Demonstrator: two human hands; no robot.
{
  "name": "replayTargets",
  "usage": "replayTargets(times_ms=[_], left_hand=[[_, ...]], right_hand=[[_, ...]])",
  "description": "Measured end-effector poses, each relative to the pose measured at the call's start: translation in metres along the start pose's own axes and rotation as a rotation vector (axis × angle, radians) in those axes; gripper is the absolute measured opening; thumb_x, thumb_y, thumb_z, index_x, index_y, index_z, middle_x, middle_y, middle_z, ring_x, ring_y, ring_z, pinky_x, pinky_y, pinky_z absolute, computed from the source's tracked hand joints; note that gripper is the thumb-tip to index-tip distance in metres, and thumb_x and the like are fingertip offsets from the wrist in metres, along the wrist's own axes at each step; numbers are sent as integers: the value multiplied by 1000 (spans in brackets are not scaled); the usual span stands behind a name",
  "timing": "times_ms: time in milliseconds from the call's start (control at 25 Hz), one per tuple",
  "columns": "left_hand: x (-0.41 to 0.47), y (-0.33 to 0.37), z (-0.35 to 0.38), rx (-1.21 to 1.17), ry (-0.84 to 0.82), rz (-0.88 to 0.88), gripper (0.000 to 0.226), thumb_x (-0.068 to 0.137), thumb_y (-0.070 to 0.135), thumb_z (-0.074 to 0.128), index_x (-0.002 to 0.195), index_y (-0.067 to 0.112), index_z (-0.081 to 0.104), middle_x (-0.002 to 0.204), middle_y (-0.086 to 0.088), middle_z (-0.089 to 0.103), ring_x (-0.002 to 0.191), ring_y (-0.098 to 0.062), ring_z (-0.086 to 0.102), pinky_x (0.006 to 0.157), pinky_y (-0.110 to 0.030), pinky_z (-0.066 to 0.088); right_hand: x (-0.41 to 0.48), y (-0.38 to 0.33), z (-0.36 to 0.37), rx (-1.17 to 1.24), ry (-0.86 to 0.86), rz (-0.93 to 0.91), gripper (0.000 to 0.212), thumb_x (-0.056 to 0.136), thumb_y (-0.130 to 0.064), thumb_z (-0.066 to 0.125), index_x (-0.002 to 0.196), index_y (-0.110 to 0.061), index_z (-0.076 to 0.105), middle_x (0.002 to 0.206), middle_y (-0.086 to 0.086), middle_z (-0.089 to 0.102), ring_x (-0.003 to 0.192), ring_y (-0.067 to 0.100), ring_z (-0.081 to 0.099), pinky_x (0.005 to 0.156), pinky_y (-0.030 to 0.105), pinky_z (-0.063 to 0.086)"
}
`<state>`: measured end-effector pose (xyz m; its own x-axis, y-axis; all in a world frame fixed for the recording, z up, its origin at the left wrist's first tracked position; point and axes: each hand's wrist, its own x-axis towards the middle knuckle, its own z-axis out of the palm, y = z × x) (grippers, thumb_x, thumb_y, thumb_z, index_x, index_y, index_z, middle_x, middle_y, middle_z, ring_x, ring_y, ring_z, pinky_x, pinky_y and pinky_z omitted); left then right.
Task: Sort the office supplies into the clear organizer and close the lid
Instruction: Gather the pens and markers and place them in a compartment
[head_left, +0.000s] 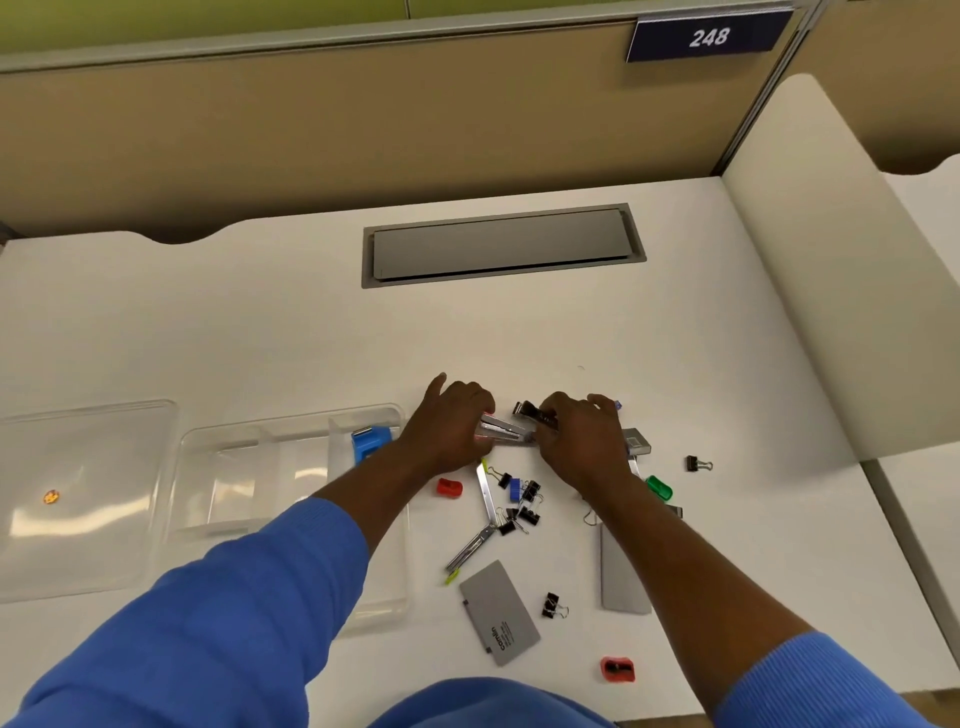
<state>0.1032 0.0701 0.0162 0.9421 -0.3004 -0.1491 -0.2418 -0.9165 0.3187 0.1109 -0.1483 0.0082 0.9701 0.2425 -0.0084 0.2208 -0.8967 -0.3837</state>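
Observation:
The clear organizer (249, 441) lies open at the left, with a blue stapler-like item (370, 442) in its far right compartment. Its clear lid (83, 499) lies apart, further left. My left hand (452, 423) and my right hand (576, 441) both grip a silver and black stapler (511, 428) opened out on the desk between them. Below the hands lie several black binder clips (522, 506), a blue clip (515, 489), a red sharpener (449, 487), a green one (660, 487) and an unfolded silver stapler (485, 512).
Two grey flat boxes (500, 612) (623, 571) lie near the front edge, with a red sharpener (618, 669) and single black clips (555, 605) (697, 463). A grey cable hatch (501, 244) is set in the desk behind. A white partition (810, 291) bounds the right side.

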Motion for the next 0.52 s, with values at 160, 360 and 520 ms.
replayTargets(times_ms=[160,360,520], left_hand=[[-13,6,-6,-150,59,-58,41,79,42,70,115,27,58,109,10,64,108,-12,56,123,-40,9],[-42,10,-20,-339,204,-117,39,78,40,74,112,30,57,101,20,60,95,2,54,122,-35,18],[-73,4,-38,-437,350,-170,45,77,43,78,117,26,64,102,13,68,94,-5,60,114,-33,34]], right_hand=[[-8,-6,-11,138,107,17,17,81,-23,70,92,-16,58,67,-7,61,67,18,48,91,35,39],[-12,-27,-22,309,66,5,20,83,-31,68,91,-25,51,82,-5,64,80,17,55,61,30,39],[-18,-57,-24,435,18,-36,24,85,-32,67,91,-33,44,82,-14,61,74,6,60,59,24,46]])
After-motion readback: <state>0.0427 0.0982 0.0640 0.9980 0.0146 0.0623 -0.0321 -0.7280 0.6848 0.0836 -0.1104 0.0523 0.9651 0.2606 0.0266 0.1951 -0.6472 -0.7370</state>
